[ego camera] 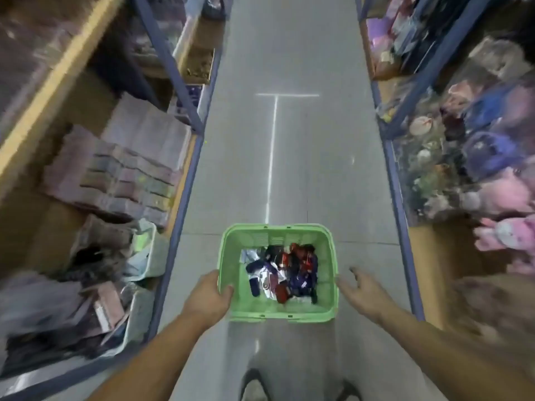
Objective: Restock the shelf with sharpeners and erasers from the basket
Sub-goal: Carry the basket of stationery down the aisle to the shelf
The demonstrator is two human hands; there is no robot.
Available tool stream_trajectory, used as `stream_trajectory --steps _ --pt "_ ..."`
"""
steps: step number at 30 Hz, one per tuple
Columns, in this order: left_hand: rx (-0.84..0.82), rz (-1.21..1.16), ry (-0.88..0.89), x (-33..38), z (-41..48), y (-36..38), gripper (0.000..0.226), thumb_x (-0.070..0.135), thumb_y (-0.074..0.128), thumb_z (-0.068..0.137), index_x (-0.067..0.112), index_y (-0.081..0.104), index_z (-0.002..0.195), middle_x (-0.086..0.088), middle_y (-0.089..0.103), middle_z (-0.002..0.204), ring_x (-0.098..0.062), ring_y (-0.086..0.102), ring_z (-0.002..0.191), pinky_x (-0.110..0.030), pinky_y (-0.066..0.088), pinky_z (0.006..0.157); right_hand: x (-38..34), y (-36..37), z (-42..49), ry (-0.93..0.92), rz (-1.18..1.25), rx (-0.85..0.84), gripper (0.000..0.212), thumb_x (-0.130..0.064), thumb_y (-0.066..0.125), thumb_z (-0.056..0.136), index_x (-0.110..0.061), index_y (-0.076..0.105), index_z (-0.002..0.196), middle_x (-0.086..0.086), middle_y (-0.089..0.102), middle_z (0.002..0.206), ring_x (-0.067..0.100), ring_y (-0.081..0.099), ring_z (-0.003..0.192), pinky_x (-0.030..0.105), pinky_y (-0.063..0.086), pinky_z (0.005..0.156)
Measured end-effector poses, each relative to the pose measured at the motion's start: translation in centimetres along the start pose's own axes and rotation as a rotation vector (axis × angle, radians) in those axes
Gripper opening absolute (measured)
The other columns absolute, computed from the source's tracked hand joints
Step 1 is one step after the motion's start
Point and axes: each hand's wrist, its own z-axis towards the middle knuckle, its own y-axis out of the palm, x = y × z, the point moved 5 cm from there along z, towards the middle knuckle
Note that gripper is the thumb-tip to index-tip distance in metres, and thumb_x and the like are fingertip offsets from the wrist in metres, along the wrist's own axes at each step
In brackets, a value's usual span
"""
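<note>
A green plastic basket (228,256) hangs in front of me over the aisle floor. Inside lies a heap of small packets (285,274), dark blue, red and white, too blurred to tell sharpeners from erasers. My left hand (208,296) grips the basket's left rim, thumb hooked over the edge. My right hand (363,290) is at the right side of the basket with fingers spread and fairly straight, fingertips close to the rim; contact is unclear.
Blue metal shelving lines both sides of the grey aisle floor (278,140). The left shelf (179,204) holds stacked flat packs and pale tubs of goods. The right shelf (402,204) holds bagged plush toys and backpacks. My feet show at the bottom.
</note>
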Motion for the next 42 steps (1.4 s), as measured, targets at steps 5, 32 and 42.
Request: stream_trajectory --steps 5,32,42 --pt "0.062 -0.067 -0.069 -6.1 12.2 7.5 0.058 0.036 0.054 0.102 0.006 0.039 0.149 -0.022 0.05 0.143 -0.04 0.05 0.132 -0.041 0.041 0.106 3.4 5.3 10.7 -0.057 0.106 0.009 0.042 -0.043 0.056 0.101 -0.021 0.048 0.136 0.002 0.059 0.133 0.026 0.061 0.115 0.032 0.047 0.099" --pt "0.505 -0.216 0.005 -0.3 -0.3 -3.4 0.041 0.037 0.045 0.106 0.008 0.045 0.078 -0.014 0.053 0.067 -0.04 0.053 0.069 -0.046 0.043 0.064 -0.5 -5.7 -1.5 -0.03 0.149 0.365 0.029 -0.035 0.041 0.108 -0.008 0.046 0.1 0.009 0.054 0.075 0.024 0.05 0.061 0.032 0.037 0.05" --pt "0.514 -0.166 0.114 16.2 -21.1 -22.0 0.022 0.023 0.046 0.106 0.001 0.051 0.104 -0.024 0.059 0.093 -0.045 0.059 0.089 -0.044 0.039 0.072 -13.6 -28.7 -22.6 -0.207 0.206 0.383 0.016 -0.015 0.051 0.103 -0.017 0.047 0.119 0.002 0.059 0.094 0.017 0.06 0.074 0.03 0.049 0.058"
